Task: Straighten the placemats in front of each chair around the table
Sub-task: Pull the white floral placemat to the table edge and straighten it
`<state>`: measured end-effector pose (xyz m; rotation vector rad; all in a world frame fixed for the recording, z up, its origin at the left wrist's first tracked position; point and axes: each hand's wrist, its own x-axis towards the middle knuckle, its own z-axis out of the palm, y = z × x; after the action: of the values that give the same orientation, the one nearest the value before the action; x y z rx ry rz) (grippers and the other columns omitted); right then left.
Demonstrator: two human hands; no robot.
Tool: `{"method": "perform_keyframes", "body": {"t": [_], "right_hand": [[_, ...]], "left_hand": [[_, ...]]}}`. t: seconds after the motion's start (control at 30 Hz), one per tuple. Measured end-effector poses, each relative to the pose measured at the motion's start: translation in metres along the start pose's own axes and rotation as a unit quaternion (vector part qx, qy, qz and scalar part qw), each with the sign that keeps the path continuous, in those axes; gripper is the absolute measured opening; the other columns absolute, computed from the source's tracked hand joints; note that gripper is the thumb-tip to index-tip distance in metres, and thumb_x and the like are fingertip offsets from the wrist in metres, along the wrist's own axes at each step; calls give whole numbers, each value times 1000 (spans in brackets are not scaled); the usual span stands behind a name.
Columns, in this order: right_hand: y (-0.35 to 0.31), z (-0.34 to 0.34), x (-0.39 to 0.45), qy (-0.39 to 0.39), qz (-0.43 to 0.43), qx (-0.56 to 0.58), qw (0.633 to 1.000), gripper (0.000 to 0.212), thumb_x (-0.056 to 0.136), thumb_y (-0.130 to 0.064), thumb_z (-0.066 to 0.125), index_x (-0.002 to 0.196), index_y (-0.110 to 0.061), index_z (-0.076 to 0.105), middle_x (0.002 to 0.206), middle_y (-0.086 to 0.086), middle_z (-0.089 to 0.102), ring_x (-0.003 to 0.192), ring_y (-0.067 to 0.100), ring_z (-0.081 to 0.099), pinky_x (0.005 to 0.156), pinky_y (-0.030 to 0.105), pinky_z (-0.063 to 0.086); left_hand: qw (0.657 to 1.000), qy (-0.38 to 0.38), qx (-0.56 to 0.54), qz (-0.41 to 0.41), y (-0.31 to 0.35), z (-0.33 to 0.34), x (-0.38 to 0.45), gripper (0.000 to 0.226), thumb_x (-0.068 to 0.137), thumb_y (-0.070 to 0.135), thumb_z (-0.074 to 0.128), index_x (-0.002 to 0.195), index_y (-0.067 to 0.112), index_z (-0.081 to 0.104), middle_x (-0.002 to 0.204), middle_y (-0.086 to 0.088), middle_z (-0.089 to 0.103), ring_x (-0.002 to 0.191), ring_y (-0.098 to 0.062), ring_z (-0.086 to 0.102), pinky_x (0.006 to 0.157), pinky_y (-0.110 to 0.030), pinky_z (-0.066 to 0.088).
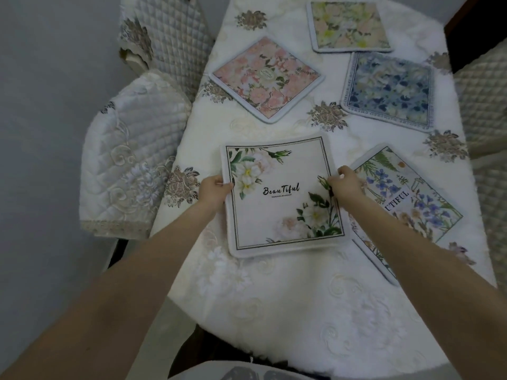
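Note:
A white placemat with white flowers and the word "Beautiful" (282,215) lies near the table's front, slightly turned. My left hand (214,189) grips its left edge and my right hand (347,183) grips its right edge. Its right side overlaps a placemat with blue flowers (422,198) that sits at an angle to the right. Farther back lie a pink floral placemat (266,78) turned like a diamond, a blue floral placemat (389,91) and a pale yellow floral placemat (348,26).
The table wears a white embroidered cloth (288,292) with grey-gold flower patches. Quilted white chair covers stand at the left (129,165), back left (164,31) and right (482,105). A wall runs along the left.

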<state>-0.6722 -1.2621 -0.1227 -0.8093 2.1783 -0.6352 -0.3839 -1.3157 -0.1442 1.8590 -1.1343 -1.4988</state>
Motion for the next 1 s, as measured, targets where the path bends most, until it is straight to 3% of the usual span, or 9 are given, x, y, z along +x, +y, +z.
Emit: {"method": "perform_keyframes", "body": {"t": [0.07, 0.17, 0.23, 0.33, 0.5, 0.63, 0.8, 0.93, 1.0], "right_hand": [[-2, 11, -14, 22, 24, 37, 999, 21, 92, -8, 42, 113, -7, 46, 82, 8, 45, 59, 12, 37, 47, 23, 28], [-8, 31, -37, 53, 57, 79, 994, 13, 93, -6, 43, 105, -4, 48, 76, 5, 44, 66, 18, 43, 50, 24, 29], [-14, 44, -52, 69, 91, 93, 989, 13, 92, -5, 43, 104, -5, 48, 88, 12, 53, 80, 24, 51, 53, 26, 36], [-25, 61, -74, 94, 127, 117, 980, 31, 89, -2, 46, 120, 1, 50, 110, 20, 59, 94, 32, 60, 71, 35, 50], [-47, 83, -119, 125, 160, 168, 965, 35, 84, -10, 53, 118, -8, 51, 113, 18, 61, 97, 34, 61, 84, 46, 54], [-63, 97, -146, 147, 153, 215, 953, 38, 83, -14, 56, 120, -8, 50, 112, 18, 60, 86, 27, 58, 71, 37, 49], [-76, 113, -173, 150, 158, 312, 925, 28, 84, -9, 57, 111, -5, 50, 105, 21, 60, 87, 33, 62, 78, 49, 58], [-86, 133, -193, 156, 147, 385, 898, 22, 87, -5, 56, 102, -9, 41, 91, 13, 49, 80, 28, 53, 75, 43, 55], [-92, 146, -199, 167, 157, 403, 886, 22, 87, -6, 56, 98, -11, 39, 95, 15, 49, 82, 29, 54, 79, 46, 57]], "left_hand": [[999, -10, 34, 33, 14, -9, 16, 14, 85, 9, 63, 99, 6, 65, 84, -11, 62, 77, -23, 59, 71, -32, 51], [992, -22, 92, 88, 33, -20, 35, 24, 85, 11, 64, 108, 5, 63, 81, -1, 56, 66, -15, 52, 51, -11, 41], [986, -45, 122, 108, 42, -27, 45, 32, 85, 13, 64, 114, 1, 61, 83, 2, 54, 62, -7, 48, 48, -5, 37], [978, -86, 150, 119, 56, -38, 55, 33, 82, 17, 68, 112, 3, 60, 85, -1, 55, 74, -14, 53, 65, -19, 42], [964, -139, 177, 139, 76, -53, 54, 23, 74, 12, 75, 89, 11, 57, 88, -8, 61, 81, -22, 59, 75, -28, 48], [952, -178, 191, 157, 84, -59, 44, 22, 72, 10, 75, 88, 10, 60, 91, -11, 66, 80, -27, 64, 77, -35, 54], [938, -196, 207, 199, 99, -70, 29, 19, 74, 8, 72, 90, 10, 61, 93, -13, 67, 77, -28, 63, 74, -37, 55], [911, -228, 236, 249, 107, -72, 23, 19, 76, 7, 69, 94, 10, 65, 88, -10, 63, 75, -25, 60, 69, -32, 51], [903, -230, 248, 265, 111, -72, 28, 19, 76, 8, 68, 95, 10, 66, 86, -8, 62, 73, -23, 58, 67, -30, 49]]}}
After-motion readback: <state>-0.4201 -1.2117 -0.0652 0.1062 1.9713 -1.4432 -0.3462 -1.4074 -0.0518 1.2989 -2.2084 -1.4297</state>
